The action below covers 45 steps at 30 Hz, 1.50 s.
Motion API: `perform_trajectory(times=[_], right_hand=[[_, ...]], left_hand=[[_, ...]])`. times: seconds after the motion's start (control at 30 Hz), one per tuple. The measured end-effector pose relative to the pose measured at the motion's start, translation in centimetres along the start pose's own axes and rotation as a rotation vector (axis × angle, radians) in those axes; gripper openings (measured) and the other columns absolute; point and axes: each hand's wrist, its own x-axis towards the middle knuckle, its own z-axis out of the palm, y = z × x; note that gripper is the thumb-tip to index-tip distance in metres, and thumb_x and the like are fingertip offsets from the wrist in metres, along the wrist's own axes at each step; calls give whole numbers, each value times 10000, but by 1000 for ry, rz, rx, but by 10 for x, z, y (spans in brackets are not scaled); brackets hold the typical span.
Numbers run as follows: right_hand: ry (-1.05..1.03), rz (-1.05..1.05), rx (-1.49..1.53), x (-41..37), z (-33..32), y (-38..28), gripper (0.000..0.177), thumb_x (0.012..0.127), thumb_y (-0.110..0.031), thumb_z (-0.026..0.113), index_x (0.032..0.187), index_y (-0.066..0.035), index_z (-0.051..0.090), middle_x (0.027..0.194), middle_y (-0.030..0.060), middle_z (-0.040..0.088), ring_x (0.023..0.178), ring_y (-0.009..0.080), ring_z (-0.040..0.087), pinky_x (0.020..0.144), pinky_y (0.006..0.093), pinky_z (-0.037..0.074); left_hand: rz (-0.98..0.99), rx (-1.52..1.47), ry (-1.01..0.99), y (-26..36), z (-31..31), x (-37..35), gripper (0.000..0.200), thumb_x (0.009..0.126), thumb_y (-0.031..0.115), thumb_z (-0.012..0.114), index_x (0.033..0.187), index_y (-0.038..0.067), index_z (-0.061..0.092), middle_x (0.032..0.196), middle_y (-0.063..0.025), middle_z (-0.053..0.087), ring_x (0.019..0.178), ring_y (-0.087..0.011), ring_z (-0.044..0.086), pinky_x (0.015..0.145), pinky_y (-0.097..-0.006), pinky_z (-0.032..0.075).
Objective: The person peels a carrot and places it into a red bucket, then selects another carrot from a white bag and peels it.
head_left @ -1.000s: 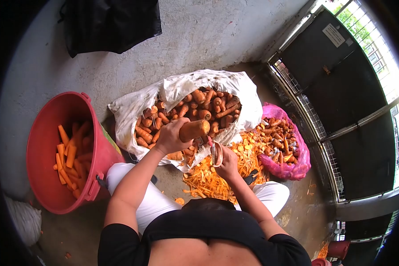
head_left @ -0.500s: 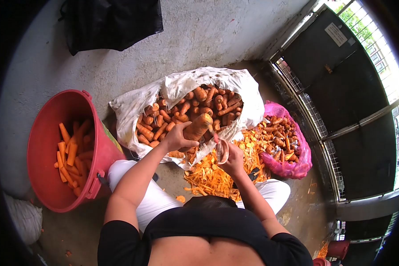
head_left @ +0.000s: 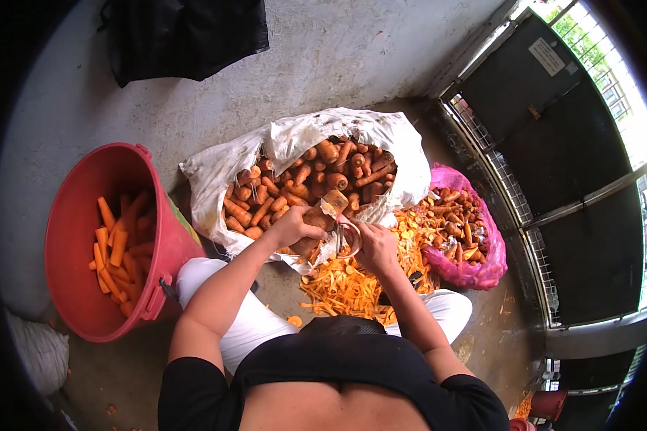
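Note:
My left hand (head_left: 290,228) is closed around a thick unwashed carrot (head_left: 315,218), its top end pointing up and to the right with a pale bare patch on it. My right hand (head_left: 376,246) grips a peeler (head_left: 352,241) with a looped handle, held right beside the carrot's top end; its blade is too small to make out clearly. Just beyond the hands, a white sack (head_left: 399,154) lies open, full of unpeeled carrots (head_left: 305,172). Below the right hand, orange peelings (head_left: 345,287) are heaped on the floor.
A red bucket (head_left: 63,287) with peeled carrots (head_left: 119,248) stands tilted at my left. To the right sits a pink bag (head_left: 492,266) of carrot ends and scraps. A black bag (head_left: 187,39) hangs on the wall, and a dark gate (head_left: 553,136) lines the right side.
The carrot has turned and dropped slightly, and a pale patch now shows at its top end. My right hand has shifted a little, with the peeler's loop turned into view.

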Motion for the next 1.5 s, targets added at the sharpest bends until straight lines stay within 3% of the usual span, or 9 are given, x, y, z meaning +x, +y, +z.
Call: perform_trajectory(times=[0.6, 0.63, 0.7, 0.8, 0.87, 1.0, 1.13, 1.3, 1.5], right_hand=[[-76, 0, -48, -28, 33, 52, 187, 849, -282, 647, 928, -117, 687, 637, 54, 642, 572, 210, 636, 510, 336, 503], [-129, 80, -71, -32, 34, 56, 225, 885, -343, 610, 945, -144, 696, 643, 49, 644, 549, 182, 619, 501, 332, 499], [-552, 783, -75, -55, 43, 112, 388, 934, -503, 500, 928, -165, 691, 626, 68, 635, 530, 194, 606, 503, 335, 486], [-308, 748, -143, -98, 18, 146, 463, 890, -557, 516, 1021, -147, 685, 701, 169, 653, 669, 343, 648, 586, 431, 486], [-196, 840, 46, -109, 12, 143, 509, 880, -528, 518, 875, -39, 660, 748, 240, 626, 749, 429, 616, 640, 471, 480], [-55, 1075, 692, -106, 20, 111, 428, 985, -380, 469, 867, -19, 667, 531, 53, 498, 451, 123, 435, 425, 337, 351], [4, 963, 1011, -86, 24, 48, 432, 977, -420, 478, 909, -40, 672, 567, -25, 465, 439, 67, 373, 394, 234, 272], [-179, 740, 830, -70, 8, -3, 317, 962, -256, 534, 1162, -31, 633, 863, 95, 691, 755, 159, 643, 709, 285, 500], [-116, 611, 796, -62, 15, -15, 280, 964, -205, 511, 1155, -38, 631, 825, 137, 683, 748, 185, 665, 688, 300, 503]], left_hand=[[-380, -43, -77, -5, 7, 4, 437, 655, 188, 746, 994, -59, 627, 896, -103, 663, 781, -165, 637, 748, -289, 498], [-394, -43, -118, -4, 5, 2, 437, 656, 179, 735, 1004, -64, 628, 889, -107, 669, 778, -167, 641, 747, -294, 500], [-445, -138, -294, -6, -1, -4, 475, 668, 160, 707, 1069, -73, 602, 901, -120, 678, 764, -168, 650, 739, -295, 509], [-377, -256, -248, -9, 0, -15, 439, 676, 153, 719, 1042, -57, 598, 872, -98, 663, 752, -165, 642, 715, -282, 503], [-416, -110, -188, -10, -2, -12, 516, 679, 165, 737, 1123, -45, 579, 929, -95, 665, 845, -168, 649, 800, -297, 499], [-144, 432, -64, -39, 0, -1, 645, 648, 282, 765, 1161, -39, 543, 1026, -153, 657, 939, -246, 641, 826, -353, 490], [-147, 835, -13, -11, 17, -3, 658, 603, 317, 770, 1158, 47, 541, 1064, -179, 640, 973, -328, 627, 815, -402, 491], [80, 959, 114, 6, 21, -9, 631, 580, 317, 761, 1140, 118, 548, 1008, -123, 631, 927, -329, 623, 780, -418, 494], [156, 960, 192, 13, 15, -15, 622, 571, 306, 755, 1139, 120, 585, 988, -106, 626, 910, -313, 626, 783, -414, 505]])
